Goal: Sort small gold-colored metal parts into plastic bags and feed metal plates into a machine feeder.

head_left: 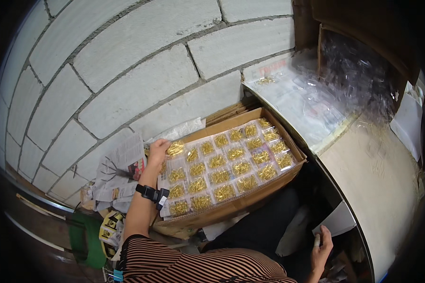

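- One left hand (158, 150) is bringing its thumb and fingers nearly together, pinching the edge of one clear packet (175, 149) of gold-coloured pieces.
- One cardboard box (259, 188) is sitting below and to the right of the left fingers, holding about two dozen more packets (219, 176) in four rows of roughly six; any behind the forearm are escaping the count.
- One black wristband (148, 192) is circling the wrist below those fingers.
- One right hand (321, 250) is half curling its fingers against one white sheet (339, 221); I cannot tell whether they are gripping it.
- One table (378, 170) is standing above and to the right of the right fingers, bearing one small gold heap (266, 81) and one clear plastic pile (359, 66), its pieces overlapping beyond counting.
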The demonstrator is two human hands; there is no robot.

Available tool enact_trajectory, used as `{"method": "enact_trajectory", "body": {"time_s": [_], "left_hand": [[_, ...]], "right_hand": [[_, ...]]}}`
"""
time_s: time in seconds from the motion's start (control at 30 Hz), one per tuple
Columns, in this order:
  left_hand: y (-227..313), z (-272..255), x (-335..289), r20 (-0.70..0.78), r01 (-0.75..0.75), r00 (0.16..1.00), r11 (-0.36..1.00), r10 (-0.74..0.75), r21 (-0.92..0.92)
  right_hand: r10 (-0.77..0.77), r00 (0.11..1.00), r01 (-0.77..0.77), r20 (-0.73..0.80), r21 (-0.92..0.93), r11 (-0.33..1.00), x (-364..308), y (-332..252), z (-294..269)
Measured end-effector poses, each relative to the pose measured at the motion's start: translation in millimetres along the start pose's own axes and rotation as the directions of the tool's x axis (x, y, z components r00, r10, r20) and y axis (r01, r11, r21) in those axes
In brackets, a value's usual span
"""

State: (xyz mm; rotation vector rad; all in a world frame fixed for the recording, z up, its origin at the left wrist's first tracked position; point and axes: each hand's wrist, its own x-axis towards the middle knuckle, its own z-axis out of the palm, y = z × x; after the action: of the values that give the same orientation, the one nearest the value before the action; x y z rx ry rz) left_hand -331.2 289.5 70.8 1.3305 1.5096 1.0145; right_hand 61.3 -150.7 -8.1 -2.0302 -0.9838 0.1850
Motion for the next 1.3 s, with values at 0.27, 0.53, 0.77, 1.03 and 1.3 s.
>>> {"method": "enact_trajectory", "body": {"time_s": [0.27, 0.53, 0.77, 1.03, 1.3], "left_hand": [[-73.7, -15.2, 67.5, -0.046, 0.006, 0.999, 0.944, 0.010, 0.329], [-74.4, -23.9, 59.5, -0.019, -0.202, 0.966, 0.800, 0.258, 0.565], [-90.4, -45.9, 46.4, -0.009, -0.159, 0.983, 0.862, 0.186, 0.481], [-71.9, -25.8, 27.7, -0.123, -0.007, 0.991, 0.960, 0.043, 0.281], [-76.7, -38.6, 57.5, -0.033, 0.090, 0.996, 0.957, -0.084, 0.277]], "right_hand": [[0.075, 0.969, -0.049, 0.237, -0.113, 0.992, -2.8, -7.6, -1.2], [0.155, 0.920, -0.100, 0.359, -0.167, 0.981, -5.7, -11.2, 1.4], [0.135, 0.903, -0.067, 0.409, -0.175, 0.982, -5.3, -3.4, 12.0], [0.135, 0.845, -0.025, 0.517, -0.215, 0.976, -12.4, -0.2, 19.7], [0.178, 0.870, -0.081, 0.460, -0.223, 0.971, -14.4, 1.6, 14.6]]}}
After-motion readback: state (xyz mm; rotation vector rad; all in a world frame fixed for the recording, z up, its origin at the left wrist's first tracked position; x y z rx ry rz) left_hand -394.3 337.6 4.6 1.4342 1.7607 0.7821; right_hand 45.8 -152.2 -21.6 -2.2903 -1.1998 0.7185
